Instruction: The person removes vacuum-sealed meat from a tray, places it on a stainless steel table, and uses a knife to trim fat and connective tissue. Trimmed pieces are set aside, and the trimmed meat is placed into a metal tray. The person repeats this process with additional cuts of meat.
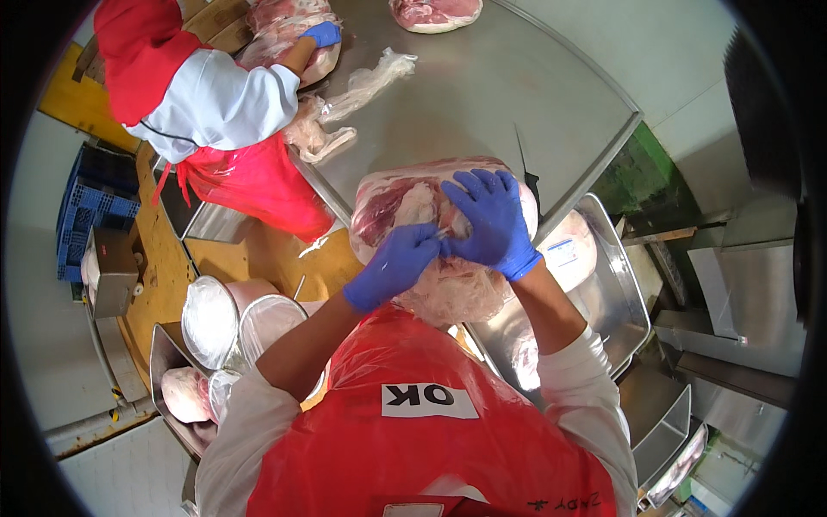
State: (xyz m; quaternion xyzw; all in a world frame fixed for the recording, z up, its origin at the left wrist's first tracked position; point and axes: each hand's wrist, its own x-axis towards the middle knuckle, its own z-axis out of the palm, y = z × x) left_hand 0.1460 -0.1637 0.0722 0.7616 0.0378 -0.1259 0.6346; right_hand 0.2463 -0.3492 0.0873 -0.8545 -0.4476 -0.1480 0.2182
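Note:
A large piece of raw meat point(376, 205), pink with pale fat, lies at the near corner of the metal table, its fatty near end hanging toward my apron. My left hand point(394, 265), in a blue glove, is closed on the meat near its middle, the fingertips pinching tissue there. My right hand point(495, 220), also blue-gloved, lies over the meat's right part with its fingers spread. Its thumb reaches toward my left fingertips; what lies between them is too small to make out. Just beyond my right hand rests a knife point(531, 181) with a dark handle.
At the far left a co-worker in a red apron point(250, 185) handles another meat piece point(280, 34). Crumpled clear plastic point(366, 86) lies on the metal table point(448, 103). A metal bin point(633, 297) with meat stands at right; plastic-lined containers point(209, 323) stand at left.

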